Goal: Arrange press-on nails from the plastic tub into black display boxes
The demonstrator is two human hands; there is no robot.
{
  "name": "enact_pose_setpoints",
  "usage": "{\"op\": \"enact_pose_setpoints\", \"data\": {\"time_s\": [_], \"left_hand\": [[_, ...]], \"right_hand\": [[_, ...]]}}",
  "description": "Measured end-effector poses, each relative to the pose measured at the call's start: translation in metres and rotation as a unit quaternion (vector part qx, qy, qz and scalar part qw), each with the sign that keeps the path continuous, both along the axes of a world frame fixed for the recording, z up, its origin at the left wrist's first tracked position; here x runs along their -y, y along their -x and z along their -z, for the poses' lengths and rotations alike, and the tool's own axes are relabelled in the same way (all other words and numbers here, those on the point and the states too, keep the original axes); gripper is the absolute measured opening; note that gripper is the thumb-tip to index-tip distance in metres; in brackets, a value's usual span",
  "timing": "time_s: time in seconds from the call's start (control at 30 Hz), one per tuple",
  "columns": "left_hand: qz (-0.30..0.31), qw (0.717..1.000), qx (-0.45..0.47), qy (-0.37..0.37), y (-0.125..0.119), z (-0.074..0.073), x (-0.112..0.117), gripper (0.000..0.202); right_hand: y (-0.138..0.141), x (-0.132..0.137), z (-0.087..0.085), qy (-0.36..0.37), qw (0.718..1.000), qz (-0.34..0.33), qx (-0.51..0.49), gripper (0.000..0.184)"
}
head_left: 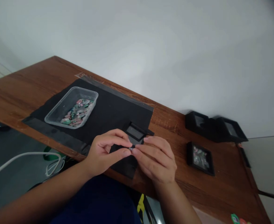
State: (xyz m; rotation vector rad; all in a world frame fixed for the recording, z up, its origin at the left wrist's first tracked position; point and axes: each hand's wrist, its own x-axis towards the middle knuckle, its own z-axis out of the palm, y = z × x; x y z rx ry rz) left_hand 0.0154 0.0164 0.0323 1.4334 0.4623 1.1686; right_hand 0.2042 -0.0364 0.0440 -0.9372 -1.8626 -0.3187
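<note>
Near the front edge of the black mat (113,107), my two hands meet fingertip to fingertip. Between them is a small shiny piece (131,149), too small and too covered to name. My left hand (105,151) pinches it between thumb and forefinger. From the other side, my right hand (157,158) grips it with bent fingers, its thumb mostly hidden. Just beyond the fingertips lies a dark rectangular case or tray (135,133), partly covered by my hands.
A clear plastic tub (55,117) of small green, pink and white pieces stands on the mat's left. At right on the brown table (167,124) are a black tray (211,169) of similar pieces and two more black trays (200,130) by the wall. A white cable (17,157) hangs left.
</note>
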Motion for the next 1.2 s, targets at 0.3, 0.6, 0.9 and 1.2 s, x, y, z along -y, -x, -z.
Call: {"op": "enact_pose_setpoints", "data": {"time_s": [0.3, 0.6, 0.9, 1.2], "left_hand": [[0.082, 0.977, 0.051, 0.189, -0.007, 0.011, 0.0, 0.007], [0.098, 0.977, 0.073, 0.175, -0.007, 0.008, -0.006, 0.006], [0.118, 0.977, 0.043, 0.173, 0.0, 0.013, -0.013, 0.006], [0.12, 0.984, -0.007, 0.133, 0.004, 0.017, -0.014, 0.018]], "right_hand": [[-0.002, -0.003, 0.005, 0.015, 1.0, -0.027, -0.003, 0.017], [0.002, -0.007, 0.0, 0.029, 0.998, -0.022, -0.045, 0.026], [0.006, -0.011, -0.003, 0.088, 0.994, -0.057, -0.042, 0.014], [0.008, -0.009, -0.005, 0.129, 0.988, -0.074, -0.035, 0.008]]}}
